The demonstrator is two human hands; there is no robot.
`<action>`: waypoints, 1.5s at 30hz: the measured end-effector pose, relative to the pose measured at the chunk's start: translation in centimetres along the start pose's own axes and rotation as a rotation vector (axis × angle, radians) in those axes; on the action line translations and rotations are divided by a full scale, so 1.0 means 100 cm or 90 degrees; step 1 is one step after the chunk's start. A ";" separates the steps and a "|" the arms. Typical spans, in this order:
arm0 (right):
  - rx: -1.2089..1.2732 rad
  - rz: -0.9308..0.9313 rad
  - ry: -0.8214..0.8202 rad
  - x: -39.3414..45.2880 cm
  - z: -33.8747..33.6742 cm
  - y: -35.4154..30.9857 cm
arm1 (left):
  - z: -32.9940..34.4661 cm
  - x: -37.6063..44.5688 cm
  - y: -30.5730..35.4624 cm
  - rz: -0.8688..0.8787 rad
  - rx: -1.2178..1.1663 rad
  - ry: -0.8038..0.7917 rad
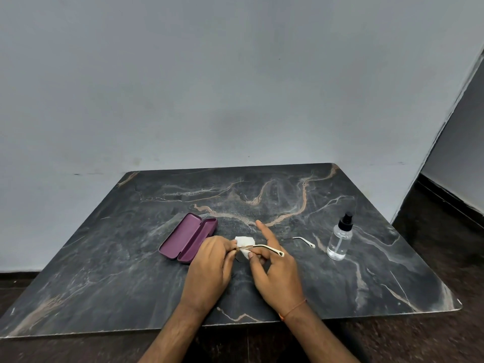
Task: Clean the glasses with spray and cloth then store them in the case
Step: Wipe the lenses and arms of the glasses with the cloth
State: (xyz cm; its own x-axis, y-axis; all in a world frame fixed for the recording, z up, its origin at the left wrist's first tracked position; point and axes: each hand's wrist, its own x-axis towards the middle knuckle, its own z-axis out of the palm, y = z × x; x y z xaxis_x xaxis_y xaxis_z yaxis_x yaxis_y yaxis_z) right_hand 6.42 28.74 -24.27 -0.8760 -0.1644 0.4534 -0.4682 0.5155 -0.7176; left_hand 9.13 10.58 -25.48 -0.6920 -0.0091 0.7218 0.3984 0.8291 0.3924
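Thin-framed glasses [269,248] with pale temple tips are held above the table's middle. My left hand [212,265] pinches the frame near its front. My right hand [275,268] pinches a white cloth [245,243] against a lens, with its index finger stretched out. One temple crosses over my right hand; the other temple tip [305,241] sticks out to the right. A purple glasses case [187,238] lies open just left of my hands. A clear spray bottle [340,238] with a black nozzle stands to the right.
Everything sits on a dark marble-patterned table [131,284] pushed against a grey wall [209,87]. Dark floor shows past the table's right edge and in front of it.
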 end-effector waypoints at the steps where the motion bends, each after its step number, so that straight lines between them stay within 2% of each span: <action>1: 0.013 0.005 -0.003 -0.001 -0.001 -0.001 | 0.000 0.000 0.000 -0.002 0.000 0.002; 4: 0.001 0.020 -0.001 -0.003 -0.003 -0.004 | -0.001 0.000 0.001 -0.001 -0.002 0.007; 9: -0.093 0.004 0.060 -0.004 0.000 -0.010 | 0.000 0.000 0.000 0.010 -0.008 0.000; 13: -0.042 -0.012 0.026 0.000 0.001 -0.005 | 0.000 0.000 0.001 0.027 -0.010 -0.005; 17: 0.087 -0.060 0.006 0.001 0.003 -0.006 | 0.000 0.001 0.001 0.006 0.004 0.005; 21: 0.110 -0.057 0.016 0.000 0.003 -0.004 | 0.000 0.000 0.001 -0.001 0.016 0.010; 26: 0.028 -0.004 0.028 0.003 0.006 0.003 | 0.001 0.001 0.001 0.021 -0.001 0.012; 29: 0.098 -0.018 0.021 0.004 0.007 0.004 | 0.001 0.002 0.000 0.031 0.001 0.002; 33: 0.196 0.019 0.001 0.001 0.002 -0.003 | 0.000 0.002 0.000 0.023 0.005 0.005; 39: 0.149 0.009 0.033 0.001 0.004 0.001 | -0.001 0.003 -0.001 0.019 -0.002 0.014; 45: 0.115 -0.058 -0.008 0.003 0.000 -0.006 | -0.001 0.003 -0.003 0.032 -0.028 0.022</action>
State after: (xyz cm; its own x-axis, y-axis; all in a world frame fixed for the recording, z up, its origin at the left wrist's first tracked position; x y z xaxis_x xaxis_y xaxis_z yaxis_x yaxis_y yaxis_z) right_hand 6.43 28.43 -23.71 -0.8299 -0.2141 0.5152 -0.5577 0.3394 -0.7574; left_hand 8.89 10.33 -25.34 -0.6496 0.0116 0.7602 0.4587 0.8034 0.3796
